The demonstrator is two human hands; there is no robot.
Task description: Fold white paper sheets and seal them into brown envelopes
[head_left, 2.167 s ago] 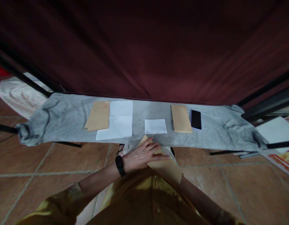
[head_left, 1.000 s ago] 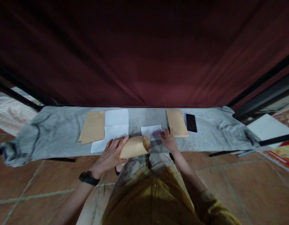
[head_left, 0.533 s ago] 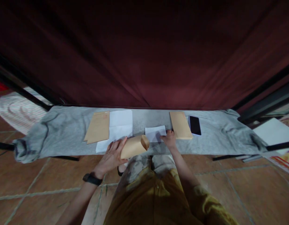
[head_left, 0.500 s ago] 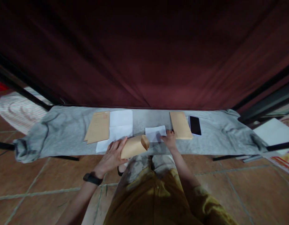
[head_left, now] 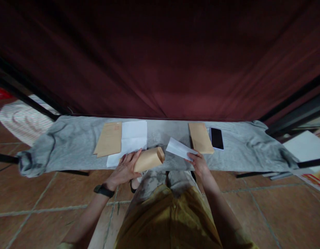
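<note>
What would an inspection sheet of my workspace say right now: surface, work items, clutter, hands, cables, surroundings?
Surface: gray cloth, rumpled at both ends.
Work items: puffed-open envelope and white slip, both held; flat brown envelopes at left, overlapping creased white paper; brown envelope stack at right.
Clutter: phone, dark screen up, beside that stack.
Left hand: gripping the puffed-open envelope, its mouth toward the right hand.
Right hand: pinching one end of the white slip.
Cables: nothing seen that is clearly a cable.
Surroundings: dark red curtain behind, tiled floor below, striped cloth at far left.
</note>
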